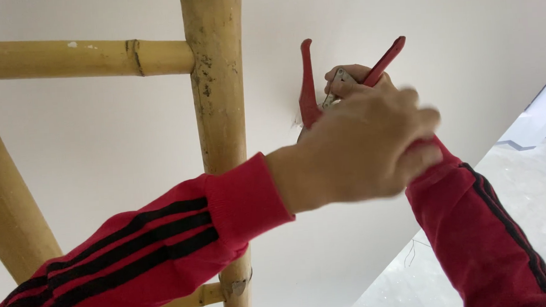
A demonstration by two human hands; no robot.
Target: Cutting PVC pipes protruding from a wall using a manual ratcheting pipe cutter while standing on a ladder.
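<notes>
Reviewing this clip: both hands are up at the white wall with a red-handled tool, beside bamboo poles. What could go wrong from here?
1. The left hand hides the right hand and the tool head, so the red-handled tool may slip or pinch fingers unseen.
2. The handles are spread wide; the grip may be weak.
3. The left sleeve crosses the upright bamboo pole and could knock it.

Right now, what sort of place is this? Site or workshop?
Likely an indoor building site, finishing stage. Bamboo scaffold poles stand against a plain white wall or ceiling, and a bare pale floor lies below. Both hands, left hand in front of right hand, work red-handled pliers at the surface.
</notes>
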